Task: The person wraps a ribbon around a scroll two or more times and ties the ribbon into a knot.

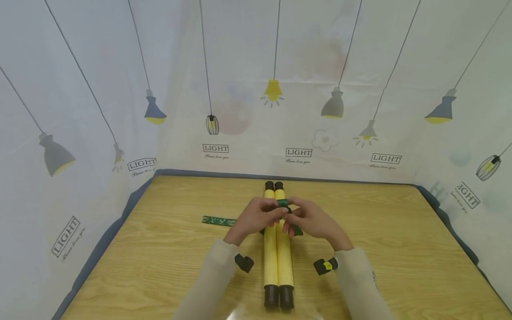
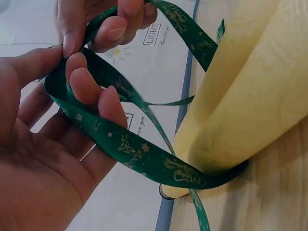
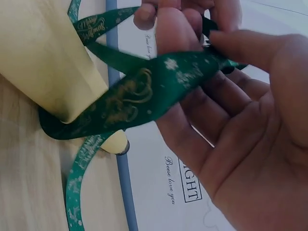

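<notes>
Green ribbon — around yellow tubes

Two tubes lie side by side on the table, lengthwise, pointing away from the person. A ribbon passes beneath and up around them, one stretch reaching out to their left. Above the tubes, the left hand and right hand meet, with ribbon between their fingers; how its strands cross there is hard to tell. A backdrop stands behind the table and along both sides.
</notes>
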Action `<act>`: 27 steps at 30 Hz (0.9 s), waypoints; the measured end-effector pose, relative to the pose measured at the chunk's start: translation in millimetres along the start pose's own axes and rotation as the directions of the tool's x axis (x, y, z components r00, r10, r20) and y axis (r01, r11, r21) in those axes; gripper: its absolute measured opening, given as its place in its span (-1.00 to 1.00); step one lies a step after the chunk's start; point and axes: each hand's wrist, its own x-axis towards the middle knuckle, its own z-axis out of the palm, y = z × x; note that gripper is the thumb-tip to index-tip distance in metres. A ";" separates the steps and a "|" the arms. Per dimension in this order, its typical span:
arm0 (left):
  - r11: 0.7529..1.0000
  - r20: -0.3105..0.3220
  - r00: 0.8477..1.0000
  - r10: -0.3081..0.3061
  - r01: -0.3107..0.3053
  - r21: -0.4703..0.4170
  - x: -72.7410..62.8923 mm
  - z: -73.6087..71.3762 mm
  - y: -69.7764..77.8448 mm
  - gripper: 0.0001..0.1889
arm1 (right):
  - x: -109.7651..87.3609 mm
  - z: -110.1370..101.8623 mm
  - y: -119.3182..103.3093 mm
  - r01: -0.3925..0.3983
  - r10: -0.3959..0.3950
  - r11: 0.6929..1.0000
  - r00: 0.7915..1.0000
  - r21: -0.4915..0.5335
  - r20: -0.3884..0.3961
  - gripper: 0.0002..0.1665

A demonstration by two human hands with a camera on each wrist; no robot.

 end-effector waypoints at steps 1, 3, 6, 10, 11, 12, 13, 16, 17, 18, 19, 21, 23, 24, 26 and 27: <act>1.000 0.001 1.000 -0.003 0.003 0.005 -0.7 0.3 1.0 -0.73 | -0.6 -0.7 0.4 -0.016 0.016 1.000 1.000 0.005 0.008 -0.66; 1.000 -0.004 1.000 -0.012 0.012 0.021 -1.0 0.8 2.1 -0.70 | -2.1 -2.0 1.0 -0.048 0.048 0.999 0.999 0.009 0.009 -0.71; 0.998 -0.034 0.999 -0.020 0.022 0.060 -1.7 1.2 3.3 -0.67 | -4.5 -3.7 1.1 -0.085 0.085 0.996 0.996 0.006 -0.017 -0.74; 0.995 -0.094 0.995 -0.016 0.025 0.101 -3.2 1.2 3.3 -0.64 | -7.3 -7.4 1.2 -0.075 0.068 0.994 0.994 -0.083 -0.087 -0.72; 0.994 -0.111 0.994 -0.014 0.026 0.104 -3.9 1.3 3.3 -0.64 | -7.6 -8.3 1.8 -0.071 0.058 0.990 0.992 -0.120 -0.111 -0.72; 0.994 -0.128 0.992 -0.011 0.024 0.103 -3.9 1.4 2.4 -0.64 | -8.0 -9.1 1.9 -0.070 0.049 0.985 0.990 -0.159 -0.134 -0.72; 0.995 -0.145 0.989 -0.008 0.023 0.098 -3.7 1.8 1.4 -0.65 | -8.4 -9.7 1.9 -0.073 0.043 0.978 0.987 -0.195 -0.157 -0.72; 0.996 -0.198 0.980 0.000 0.017 0.085 -3.3 2.6 0.7 -0.71 | -8.6 -10.6 2.4 -0.085 0.029 0.963 0.976 -0.255 -0.215 -0.77; 0.997 -0.218 0.976 -0.003 0.020 0.073 -3.3 3.0 1.4 -0.75 | -8.2 -10.6 2.7 -0.089 0.029 0.963 0.973 -0.253 -0.229 -0.77; 0.998 -0.235 0.972 -0.005 0.019 0.058 -2.9 3.3 1.7 -0.78 | -8.0 -10.7 2.5 -0.087 0.028 0.966 0.971 -0.244 -0.236 -0.78; 0.999 -0.248 0.969 -0.007 0.018 0.043 -2.9 3.6 2.4 -0.81 | -7.6 -10.7 2.8 -0.086 0.025 0.968 0.969 -0.237 -0.247 -0.78; 1.000 -0.270 0.963 -0.011 0.016 0.017 -2.5 4.1 3.3 -0.85 | -6.6 -10.5 3.1 -0.076 0.015 0.971 0.966 -0.229 -0.258 -0.76; 1.000 -0.287 0.958 -0.013 0.013 -0.002 -1.8 4.5 3.0 -0.85 | -5.8 -9.9 3.0 -0.066 0.006 0.972 0.967 -0.225 -0.256 -0.73; 1.000 -0.290 0.957 -0.009 0.007 -0.006 -1.5 4.5 2.8 -0.84 | -5.2 -9.2 2.9 -0.061 0.003 0.973 0.968 -0.221 -0.252 -0.72; 1.000 -0.296 0.955 0.005 -0.009 -0.012 -0.9 4.3 2.6 -0.81 | -4.1 -7.7 2.6 -0.061 0.009 0.975 0.971 -0.212 -0.239 -0.69; 1.000 -0.299 0.954 0.016 -0.022 -0.016 -0.6 4.0 2.3 -0.78 | -3.4 -6.9 2.4 -0.062 0.016 0.979 0.973 -0.194 -0.228 -0.67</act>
